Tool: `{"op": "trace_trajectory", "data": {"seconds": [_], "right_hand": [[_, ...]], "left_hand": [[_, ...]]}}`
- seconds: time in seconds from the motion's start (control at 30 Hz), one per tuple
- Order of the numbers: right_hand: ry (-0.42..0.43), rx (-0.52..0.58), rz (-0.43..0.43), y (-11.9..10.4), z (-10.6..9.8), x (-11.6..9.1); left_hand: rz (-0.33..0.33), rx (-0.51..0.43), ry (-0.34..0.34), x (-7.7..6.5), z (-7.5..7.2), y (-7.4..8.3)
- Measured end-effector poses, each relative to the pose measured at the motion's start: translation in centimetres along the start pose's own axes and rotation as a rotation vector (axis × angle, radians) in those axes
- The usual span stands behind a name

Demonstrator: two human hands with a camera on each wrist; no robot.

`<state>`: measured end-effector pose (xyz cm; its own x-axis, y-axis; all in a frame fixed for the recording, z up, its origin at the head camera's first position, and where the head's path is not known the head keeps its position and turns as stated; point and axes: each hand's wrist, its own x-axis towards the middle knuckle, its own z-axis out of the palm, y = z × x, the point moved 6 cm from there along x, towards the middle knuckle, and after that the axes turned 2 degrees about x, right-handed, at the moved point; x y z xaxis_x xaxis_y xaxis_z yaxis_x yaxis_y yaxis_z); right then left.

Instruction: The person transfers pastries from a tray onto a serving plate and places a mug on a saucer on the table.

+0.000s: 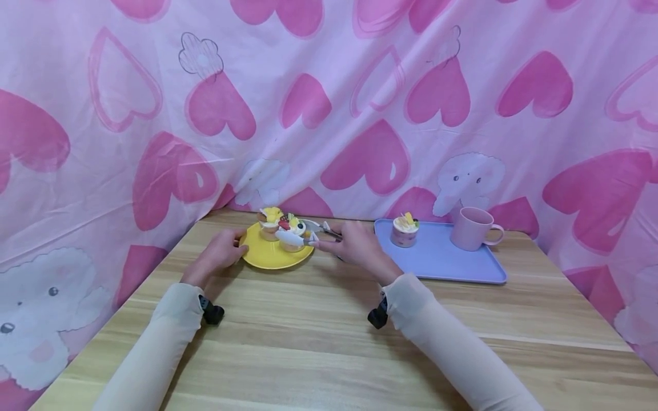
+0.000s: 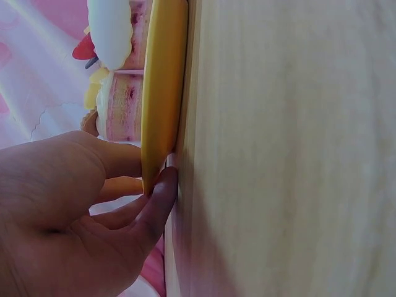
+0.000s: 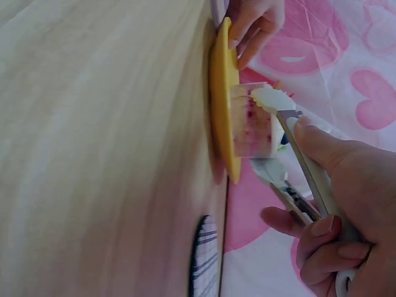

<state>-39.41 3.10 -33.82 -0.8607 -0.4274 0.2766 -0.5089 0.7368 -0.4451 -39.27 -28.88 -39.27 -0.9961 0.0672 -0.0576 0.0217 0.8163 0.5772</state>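
Note:
My left hand (image 1: 220, 251) pinches the left rim of a round yellow plate (image 1: 268, 261), thumb and fingers on either side of the rim in the left wrist view. Two clear dessert cups stand on the plate: a rear one with yellow topping (image 1: 270, 215) and a front cream cup (image 1: 294, 246) with fruit on top. In my right hand (image 1: 357, 244) are tongs (image 3: 309, 167) with white scalloped tips. Those tips lie on either side of the front cup near its top; whether both touch it I cannot tell.
On the right, a lavender tray (image 1: 442, 268) holds another dessert cup (image 1: 404, 231) and a pink mug (image 1: 470, 229). A dark-rimmed striped object (image 3: 206, 260) lies on the wooden table (image 1: 308, 342) near my right hand. A pink heart-patterned cloth (image 1: 360, 154) hangs behind.

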Motion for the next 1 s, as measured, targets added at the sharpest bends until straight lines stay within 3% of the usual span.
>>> {"op": "trace_trajectory", "data": {"seconds": [0.23, 0.4, 0.67, 1.0], "right_hand": [[-0.002, 0.076, 0.034, 1.4, 1.3, -0.4], [0.019, 0.073, 0.019, 2.1, 1.7, -0.8], [0.015, 0.121, 0.014, 2.5, 1.8, -1.5], [-0.059, 0.179, 0.186, 3.9, 2.5, -2.3]], "left_hand": [[-0.009, 0.003, -0.01, 0.1, 0.1, -0.1], [-0.001, 0.003, -0.009, 0.2, 0.1, -0.1], [0.039, 0.011, 0.014, 0.0, -0.1, 0.1], [0.036, 0.005, 0.008, -0.1, -0.1, 0.2]]}}
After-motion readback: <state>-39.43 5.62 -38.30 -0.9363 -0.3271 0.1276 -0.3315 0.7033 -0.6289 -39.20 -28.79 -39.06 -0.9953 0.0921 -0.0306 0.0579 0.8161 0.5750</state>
